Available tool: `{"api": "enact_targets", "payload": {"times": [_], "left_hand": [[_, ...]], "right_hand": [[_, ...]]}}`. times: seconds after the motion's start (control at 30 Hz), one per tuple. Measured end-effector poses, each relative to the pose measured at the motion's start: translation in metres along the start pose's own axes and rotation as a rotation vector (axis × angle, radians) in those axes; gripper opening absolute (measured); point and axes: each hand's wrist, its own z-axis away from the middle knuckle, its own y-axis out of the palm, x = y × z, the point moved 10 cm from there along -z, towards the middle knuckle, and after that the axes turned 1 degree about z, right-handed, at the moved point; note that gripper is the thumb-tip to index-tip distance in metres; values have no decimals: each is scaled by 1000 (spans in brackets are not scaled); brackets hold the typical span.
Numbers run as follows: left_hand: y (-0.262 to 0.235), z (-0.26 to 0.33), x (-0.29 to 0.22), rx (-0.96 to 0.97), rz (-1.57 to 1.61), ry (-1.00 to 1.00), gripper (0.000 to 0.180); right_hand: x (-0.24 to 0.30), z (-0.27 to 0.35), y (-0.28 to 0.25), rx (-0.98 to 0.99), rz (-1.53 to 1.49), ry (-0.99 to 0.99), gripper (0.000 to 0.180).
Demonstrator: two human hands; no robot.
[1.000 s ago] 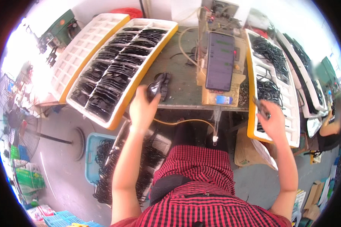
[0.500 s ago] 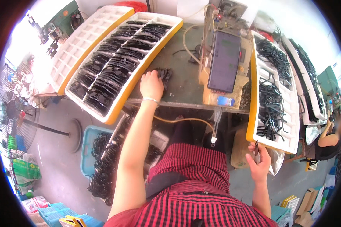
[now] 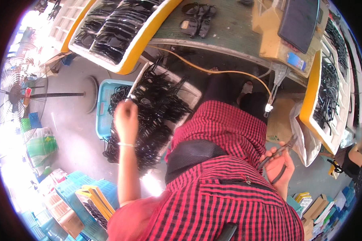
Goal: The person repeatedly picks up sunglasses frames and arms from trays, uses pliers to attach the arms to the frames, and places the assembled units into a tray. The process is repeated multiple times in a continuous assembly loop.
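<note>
While the person looks down past a red and black checked shirt (image 3: 229, 193), both hands sit below the bench edge.

Left hand: the left hand (image 3: 126, 116) is lowered over a heap of black plastic parts (image 3: 157, 108), fingers curled down into the pile; the grip itself is turned away, so I cannot tell whether it pinches a piece or only touches them.
Black parts: the heap fills a white tray (image 3: 191, 93) standing on the floor under the bench and spills over onto a light blue basket (image 3: 104, 100) just beside it.
Right hand: the right hand (image 3: 279, 166) is held at the person's right side, fingers closed round the handles of a pair of pliers (image 3: 278, 152), whose tip points up and to the right.
Bench: a green-topped bench (image 3: 229, 24) runs across the top, with a few black moulded pieces (image 3: 197, 20) lying on it.
Left tray: a yellow-rimmed tray (image 3: 145, 40) of black pieces juts over the bench's left end.
Right tray: another yellow-rimmed tray (image 3: 311, 92) of black parts stands near the right hand.
Fixture: a dark panel (image 3: 299, 18) rests on a tan stand at the bench's front.
Cable: a yellow cable (image 3: 213, 72) hangs under the bench edge.
Floor: a fan (image 3: 16, 92) on a stand is well off to the left.
</note>
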Motion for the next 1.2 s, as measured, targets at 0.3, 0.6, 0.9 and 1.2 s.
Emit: {"api": "enact_targets", "payload": {"times": [0.3, 0.6, 0.9, 1.2], "left_hand": [[149, 68, 162, 174, -168, -483, 43], [182, 87, 181, 134, -61, -510, 43], [71, 79, 48, 383, 965, -787, 22], [130, 155, -274, 1844, 1412, -640, 54]], "right_hand": [[-36, -7, 10, -96, 102, 265, 33], [-47, -3, 5, -103, 26, 237, 32], [-4, 12, 63, 192, 503, -122, 30], [29, -3, 164, 428, 835, -506, 45]]}}
